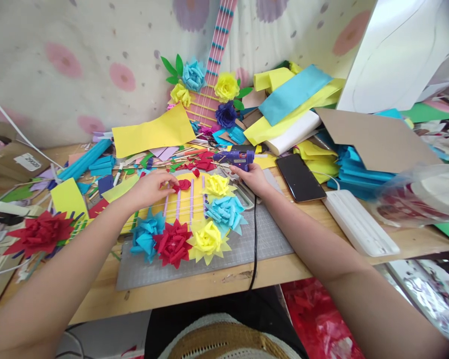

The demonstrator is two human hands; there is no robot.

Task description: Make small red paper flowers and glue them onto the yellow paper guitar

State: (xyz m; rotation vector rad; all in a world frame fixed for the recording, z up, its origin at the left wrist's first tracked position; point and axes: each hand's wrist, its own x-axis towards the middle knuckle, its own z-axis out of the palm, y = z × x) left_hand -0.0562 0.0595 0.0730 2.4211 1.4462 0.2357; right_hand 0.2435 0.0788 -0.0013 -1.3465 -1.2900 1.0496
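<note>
My left hand point(153, 188) is closed, its fingertips pinching the edge of a small red paper flower point(183, 185) over a yellow guitar-shaped paper craft point(172, 212). My right hand point(253, 178) grips a purple hot glue gun point(235, 158), its nozzle pointing left above the craft. Lilac strips and thin strings cross the craft. Around its edge sit a red flower point(172, 243), blue flowers point(226, 213) and yellow flowers point(208, 240). Beneath lies a grey cutting mat point(273, 239). The glue gun's black cord point(255, 239) drops over the table edge.
A pink paper guitar point(213, 75) with flowers leans against the curtain. Paper sheets point(153, 130) and scraps crowd the back. To the right are a phone point(300, 177), a white power strip point(361, 222) and a clear plastic cup point(419, 194). Another red flower point(41, 233) lies far left.
</note>
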